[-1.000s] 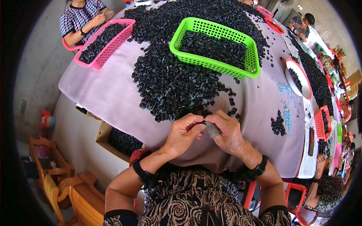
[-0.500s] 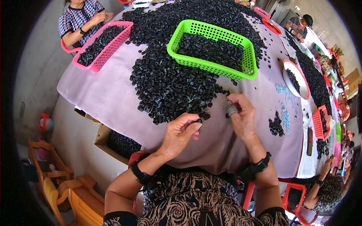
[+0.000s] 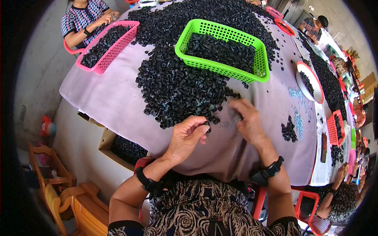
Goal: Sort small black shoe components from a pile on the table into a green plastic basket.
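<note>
My left hand (image 3: 186, 135) is closed, with a small black plastic piece (image 3: 207, 125) pinched between thumb and forefinger. Close by on its right, my right hand (image 3: 249, 122) is smeared by motion, its fingers curled. A greyish patch (image 3: 237, 117) shows at those fingers; what it is I cannot make out. Between the hands, small metal springs (image 3: 224, 125) lie on the pinkish cloth. Just beyond the left hand spreads a heap of black plastic pieces (image 3: 169, 88), with more springs (image 3: 202, 103) on its near right side.
A green basket (image 3: 222, 70) of black pieces stands beyond my hands. At left is a pink basket (image 3: 106, 57). On the right are a red-rimmed white bowl (image 3: 319, 88), pale blue springs (image 3: 299, 126) and a red basket (image 3: 332, 131). Co-workers sit around the table, one (image 3: 84, 21) at far left.
My right hand has moved slightly left and is now blurred. Small springs show on the cloth beside it, where its fingers were close before. My left hand keeps its black piece, almost unmoved.
</note>
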The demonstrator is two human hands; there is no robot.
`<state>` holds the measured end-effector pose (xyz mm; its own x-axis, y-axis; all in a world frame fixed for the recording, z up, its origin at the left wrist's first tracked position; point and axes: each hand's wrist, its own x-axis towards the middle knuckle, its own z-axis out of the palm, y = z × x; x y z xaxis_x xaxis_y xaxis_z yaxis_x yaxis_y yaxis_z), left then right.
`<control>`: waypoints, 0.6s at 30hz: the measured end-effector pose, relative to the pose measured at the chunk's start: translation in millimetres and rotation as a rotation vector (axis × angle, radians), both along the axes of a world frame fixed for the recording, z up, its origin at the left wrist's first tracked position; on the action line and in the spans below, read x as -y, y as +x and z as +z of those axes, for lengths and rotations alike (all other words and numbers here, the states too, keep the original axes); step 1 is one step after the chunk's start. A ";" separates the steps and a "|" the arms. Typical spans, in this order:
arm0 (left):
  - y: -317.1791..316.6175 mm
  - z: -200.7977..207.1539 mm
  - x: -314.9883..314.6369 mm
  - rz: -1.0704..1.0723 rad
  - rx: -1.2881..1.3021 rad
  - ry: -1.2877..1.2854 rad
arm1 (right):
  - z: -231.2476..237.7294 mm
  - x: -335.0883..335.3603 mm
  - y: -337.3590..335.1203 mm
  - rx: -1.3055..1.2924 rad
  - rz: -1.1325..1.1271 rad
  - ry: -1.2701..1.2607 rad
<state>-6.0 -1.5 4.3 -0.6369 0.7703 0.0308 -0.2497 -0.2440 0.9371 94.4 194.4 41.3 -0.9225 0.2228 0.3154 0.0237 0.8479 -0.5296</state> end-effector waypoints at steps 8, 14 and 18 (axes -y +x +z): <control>-4.0 2.6 1.0 0.041 -0.045 -0.013 | -1.0 -5.7 0.8 -0.196 -0.151 -0.090; -5.2 -0.1 0.5 0.065 -0.014 0.019 | 3.8 5.5 -3.7 -0.076 0.100 0.065; -4.5 3.4 0.4 0.064 0.002 0.010 | 7.9 21.8 -5.5 0.033 0.284 0.212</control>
<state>-10.5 -1.9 7.7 -0.6850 0.7276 0.0368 -0.2354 -0.2688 0.9340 88.9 172.6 49.1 -0.9487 -0.1114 0.2960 -0.2147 0.9142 -0.3438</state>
